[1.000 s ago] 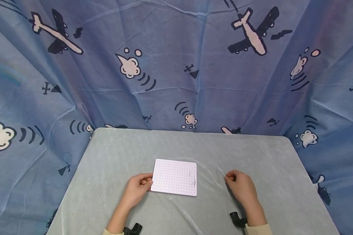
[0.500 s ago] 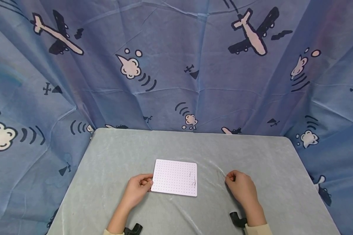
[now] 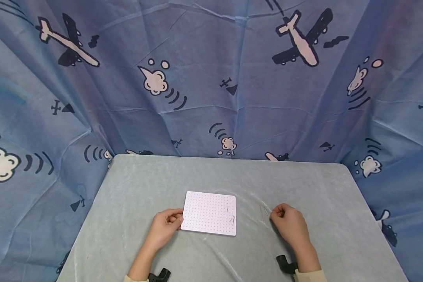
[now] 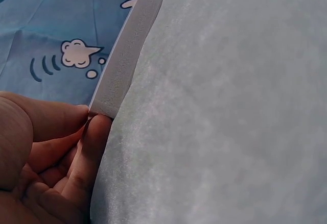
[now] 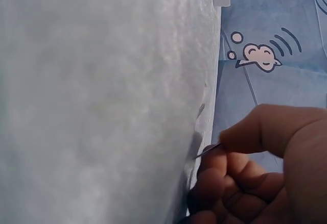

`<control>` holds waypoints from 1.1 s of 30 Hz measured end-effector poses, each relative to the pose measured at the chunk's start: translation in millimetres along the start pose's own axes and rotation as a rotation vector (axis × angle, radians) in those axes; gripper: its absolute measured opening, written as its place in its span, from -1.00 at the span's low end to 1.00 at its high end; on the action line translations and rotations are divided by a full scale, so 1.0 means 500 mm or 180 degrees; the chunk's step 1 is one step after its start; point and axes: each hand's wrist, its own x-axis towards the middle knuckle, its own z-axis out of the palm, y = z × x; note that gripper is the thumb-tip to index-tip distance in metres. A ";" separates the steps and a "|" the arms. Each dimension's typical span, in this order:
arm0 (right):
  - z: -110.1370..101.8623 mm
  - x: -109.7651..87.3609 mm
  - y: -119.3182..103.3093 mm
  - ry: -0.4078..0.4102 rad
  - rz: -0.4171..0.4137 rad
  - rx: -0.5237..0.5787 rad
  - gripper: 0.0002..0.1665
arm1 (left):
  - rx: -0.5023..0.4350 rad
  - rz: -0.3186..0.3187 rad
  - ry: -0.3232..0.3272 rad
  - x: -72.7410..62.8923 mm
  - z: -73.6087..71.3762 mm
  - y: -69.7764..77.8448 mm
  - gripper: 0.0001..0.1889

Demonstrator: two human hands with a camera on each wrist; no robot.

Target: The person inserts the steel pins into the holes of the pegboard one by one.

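A pale board with a grid of small dots (image 3: pixel 204 213) lies flat on the grey cloth. My left hand (image 3: pixel 162 227) holds its left edge. In the left wrist view, thumb and forefinger pinch a corner of the board's thick side (image 4: pixel 120 76). Farther right, apart from the board, my right hand (image 3: pixel 290 227) pinches a thin needle-like metal piece (image 5: pixel 208 151) between thumb and finger. Thin strands or wires (image 3: pixel 262 211) lie on the cloth just left of those fingertips; their kind is too fine to tell.
Several short thin dark pieces (image 3: pixel 233 220) are on the board's right part. The grey cloth (image 3: pixel 144 176) covers the table, slightly wrinkled near the middle. A blue curtain with aeroplane and cloud prints (image 3: pixel 197 78) hangs behind and at both sides.
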 end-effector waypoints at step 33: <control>0.053 -0.079 -0.152 -0.0008 -0.0544 0.1472 -0.79 | 0.0011 -0.0023 0.0045 0.001 0.003 -0.001 -0.73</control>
